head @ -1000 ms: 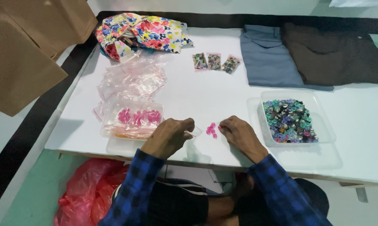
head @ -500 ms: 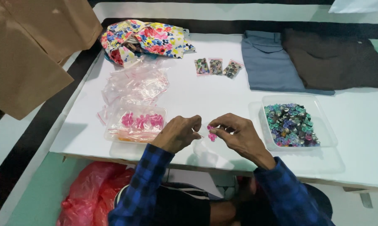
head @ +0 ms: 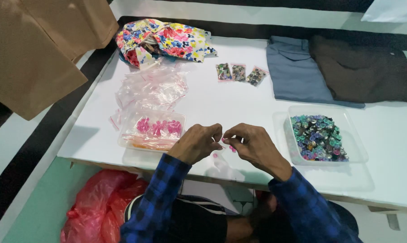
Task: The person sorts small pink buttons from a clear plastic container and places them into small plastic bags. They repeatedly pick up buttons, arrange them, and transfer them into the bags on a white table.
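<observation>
Head view: both hands' [head: 199, 143] fingertips pinched on small pink pieces [head: 227, 145].

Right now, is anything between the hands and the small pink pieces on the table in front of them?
Nothing visible. The left hand and right hand meet fingertip to fingertip over the white table, right at the small pink pieces. The tray of pink pieces sits off to the left, apart.
</observation>
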